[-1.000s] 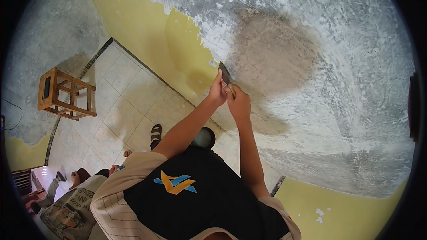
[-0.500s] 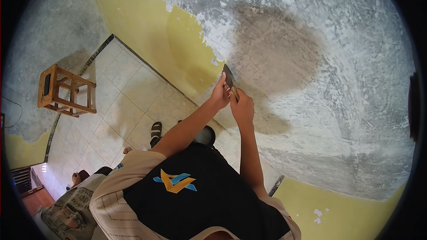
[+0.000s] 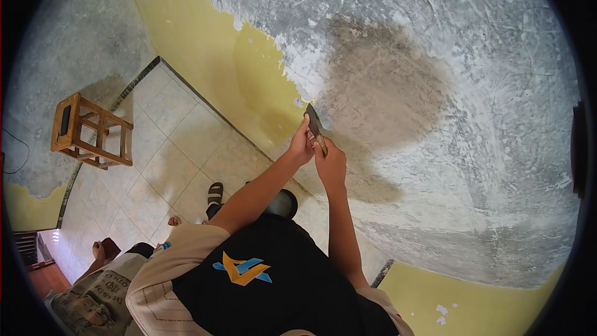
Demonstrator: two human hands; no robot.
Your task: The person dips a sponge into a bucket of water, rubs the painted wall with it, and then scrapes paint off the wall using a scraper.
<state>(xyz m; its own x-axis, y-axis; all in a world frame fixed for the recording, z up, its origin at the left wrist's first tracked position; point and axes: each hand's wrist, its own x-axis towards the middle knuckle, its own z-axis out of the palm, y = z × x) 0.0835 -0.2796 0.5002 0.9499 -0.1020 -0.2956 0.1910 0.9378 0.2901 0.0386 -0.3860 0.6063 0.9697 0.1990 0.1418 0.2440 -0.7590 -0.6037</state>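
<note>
In the head view, both arms reach up and forward from the body, the left slanting inward across the floor (image 3: 132, 193) and the right rising more nearly straight, so that the two hands come together, close beside each other, in front of the wall (image 3: 497, 137). The right hand (image 3: 331, 165) is wrapped round the handle of the scraper (image 3: 313, 122); the left hand (image 3: 302, 146) grips it higher up, with a finger laid along the blade.

There is one scraper, one wooden stool (image 3: 73, 118), one sandal (image 3: 215, 193) in sight and one dark rounded thing (image 3: 287, 203) partly hidden behind the body. One other person (image 3: 106, 289) shows at the lower left, with one hand (image 3: 98, 251) at a dark brown item (image 3: 111, 249) too small to tell.

The scraper lies between the two hands, its blade pointing up and slightly left, beyond the fingers. The tip is by the ragged edge where yellow paint (image 3: 208, 68) meets bare grey wall; whether it touches, I cannot tell.
</note>
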